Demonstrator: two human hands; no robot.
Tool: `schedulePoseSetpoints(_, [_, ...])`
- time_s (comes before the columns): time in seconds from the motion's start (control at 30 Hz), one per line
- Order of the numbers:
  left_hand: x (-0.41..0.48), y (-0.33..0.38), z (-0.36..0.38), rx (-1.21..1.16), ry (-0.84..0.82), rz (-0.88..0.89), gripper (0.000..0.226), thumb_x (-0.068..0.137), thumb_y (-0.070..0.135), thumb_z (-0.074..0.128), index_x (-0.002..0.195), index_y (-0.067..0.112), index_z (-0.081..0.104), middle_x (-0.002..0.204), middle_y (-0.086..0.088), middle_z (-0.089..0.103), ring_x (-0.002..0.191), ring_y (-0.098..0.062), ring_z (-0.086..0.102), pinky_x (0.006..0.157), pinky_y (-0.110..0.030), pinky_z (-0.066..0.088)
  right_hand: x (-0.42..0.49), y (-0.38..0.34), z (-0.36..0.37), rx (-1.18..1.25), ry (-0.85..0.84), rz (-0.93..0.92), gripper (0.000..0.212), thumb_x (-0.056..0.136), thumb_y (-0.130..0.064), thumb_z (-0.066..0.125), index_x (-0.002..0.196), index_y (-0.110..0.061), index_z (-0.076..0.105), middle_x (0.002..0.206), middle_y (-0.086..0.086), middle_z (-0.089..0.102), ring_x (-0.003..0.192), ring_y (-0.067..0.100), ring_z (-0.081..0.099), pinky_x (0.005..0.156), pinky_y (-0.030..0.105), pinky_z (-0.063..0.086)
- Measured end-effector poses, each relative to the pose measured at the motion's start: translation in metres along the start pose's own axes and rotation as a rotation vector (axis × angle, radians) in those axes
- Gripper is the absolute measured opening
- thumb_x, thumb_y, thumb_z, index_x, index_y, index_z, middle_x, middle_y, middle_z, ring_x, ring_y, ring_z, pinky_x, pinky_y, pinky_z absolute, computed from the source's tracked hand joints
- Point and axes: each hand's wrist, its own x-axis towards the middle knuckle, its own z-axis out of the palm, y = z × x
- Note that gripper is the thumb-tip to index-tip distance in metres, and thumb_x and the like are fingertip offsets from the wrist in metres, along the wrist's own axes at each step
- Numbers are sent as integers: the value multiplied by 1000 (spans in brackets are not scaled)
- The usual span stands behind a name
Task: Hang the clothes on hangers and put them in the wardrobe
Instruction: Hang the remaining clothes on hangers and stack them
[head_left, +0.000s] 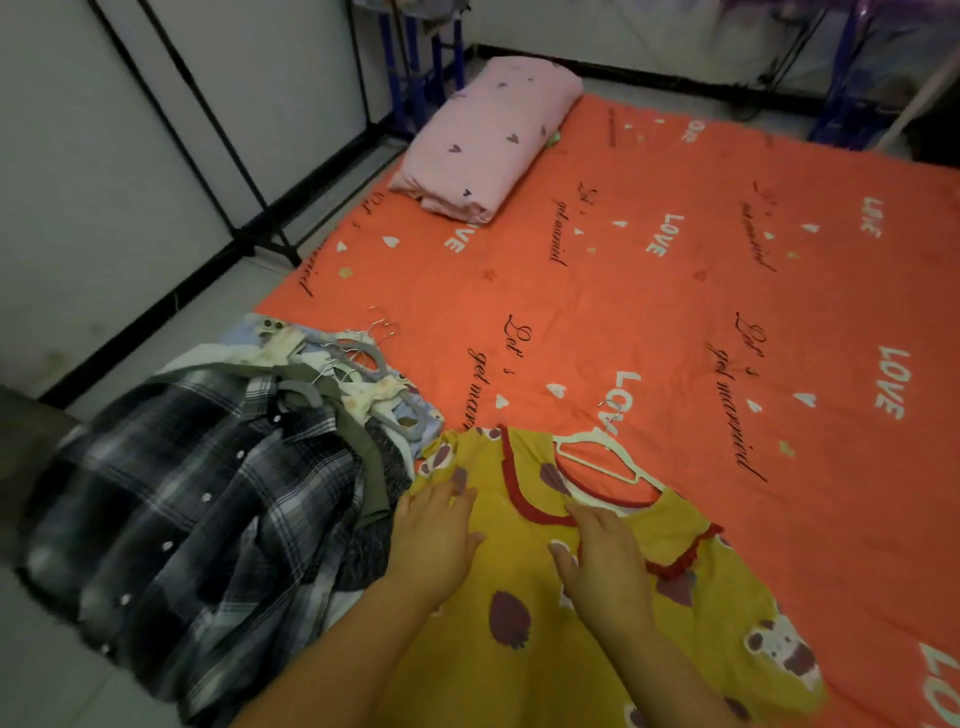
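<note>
Yellow strawberry-print dress (519, 649) pressed flat by spread left hand (436, 545) and right hand (605, 566); white plastic hanger (602, 457) in neckline.

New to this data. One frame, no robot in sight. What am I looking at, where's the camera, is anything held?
There is no machine here: a person works with bare hands. The single picture comes from a wide-angle camera on their head, looking forward and down. The left hand and right hand rest flat, fingers fairly straight, on a yellow dress spread over an orange bedspread; neither grips anything. A white hanger lies at the dress's neckline. To the left is a pile of clothes with a plaid shirt on top and grey hangers among them. A pink folded bundle lies further back.
</note>
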Motion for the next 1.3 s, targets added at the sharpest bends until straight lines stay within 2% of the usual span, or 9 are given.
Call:
schedulePoseSetpoints(0.2, [-49, -49, -29, -8, 73, -103, 49, 95, 47, 42, 140, 29, 34, 140, 4, 37, 129, -18, 31, 106, -35, 18, -17, -51, 8, -11, -54, -87, 54, 93, -40, 53, 142, -25, 37, 140, -4, 42, 131, 14, 35, 106, 26, 31])
schedulePoseSetpoints(0.47, [-80, -158, -50, -50, 105, -240, 52, 93, 46, 45, 141, 30, 34, 141, 6, 38, 130, -16, 33, 107, -35, 22, -16, -121, 45, -59, -114, -115, 51, 94, -42, 52, 141, -28, 37, 137, -7, 43, 127, 12, 39, 104, 25, 35])
schedulePoseSetpoints(0.63, [-71, -250, -56, -63, 78, -189, 52, 93, 47, 44, 141, 30, 32, 141, 8, 38, 130, -14, 33, 106, -34, 22, 1, -191, 90, -98, -123, -89, 49, 93, -40, 53, 138, -28, 39, 136, -5, 46, 121, 12, 46, 96, 23, 40])
schedulePoseSetpoints(0.77, [-52, -332, -65, -65, 28, -112, 54, 94, 47, 43, 143, 29, 30, 143, 7, 35, 131, -15, 32, 107, -34, 21, 17, -259, 138, -128, -154, -44, 48, 92, -38, 55, 136, -26, 42, 132, -4, 49, 120, 14, 46, 99, 26, 39])
schedulePoseSetpoints(0.9, [-35, -390, -77, -72, 13, -58, 54, 95, 46, 41, 144, 29, 28, 145, 6, 34, 133, -14, 30, 109, -33, 21, 31, -313, 171, -159, -195, -18, 49, 96, -40, 49, 142, -25, 37, 137, -4, 44, 124, 14, 42, 105, 28, 36])
schedulePoseSetpoints(1.03, [-14, -421, -77, -78, 8, -2, 54, 96, 45, 40, 145, 28, 27, 145, 7, 33, 132, -13, 30, 109, -32, 22, 48, -339, 186, -179, -194, -16, 50, 97, -40, 47, 143, -24, 34, 140, -5, 41, 126, 15, 41, 106, 28, 34])
schedulePoseSetpoints(1.3, [25, -435, -58, -97, -54, 13, 53, 96, 46, 40, 144, 30, 27, 145, 8, 32, 132, -13, 29, 109, -33, 21, 118, -345, 208, -174, -171, 2, 49, 97, -37, 48, 142, -22, 38, 140, -1, 43, 126, 18, 42, 106, 32, 35])
